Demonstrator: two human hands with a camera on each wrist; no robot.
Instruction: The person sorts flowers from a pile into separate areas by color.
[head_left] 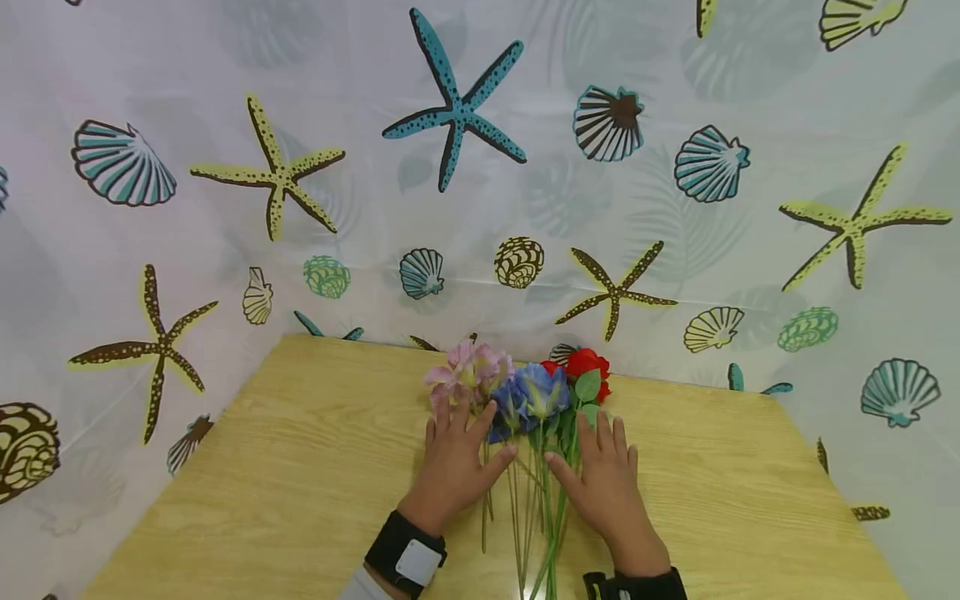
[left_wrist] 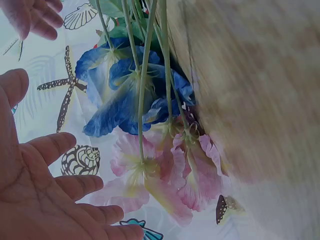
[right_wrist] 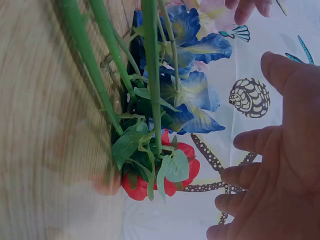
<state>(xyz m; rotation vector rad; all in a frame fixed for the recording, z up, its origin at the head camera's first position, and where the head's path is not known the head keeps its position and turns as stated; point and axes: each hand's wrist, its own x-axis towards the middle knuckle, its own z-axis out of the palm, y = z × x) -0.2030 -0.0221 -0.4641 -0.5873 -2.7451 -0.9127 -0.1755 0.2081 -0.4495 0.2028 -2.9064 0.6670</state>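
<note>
Artificial flowers lie side by side on the wooden table, heads toward the back. Pink flowers (head_left: 467, 369) are on the left, blue flowers (head_left: 542, 392) in the middle and red flowers (head_left: 588, 367) on the right, with green leaves (right_wrist: 131, 145) by the red ones. Their long stems (head_left: 551, 533) run toward the front edge. My left hand (head_left: 456, 467) hovers over the left side of the bunch, fingers spread. Over the right side, my right hand (head_left: 606, 479) is likewise spread. Both wrist views show a gap between palm and flowers; neither hand holds anything.
A pale wooden table (head_left: 330, 442) carries the flowers. Behind and beside it hangs a white cloth (head_left: 360, 192) printed with starfish and shells. Each wrist wears a black band (head_left: 405, 552).
</note>
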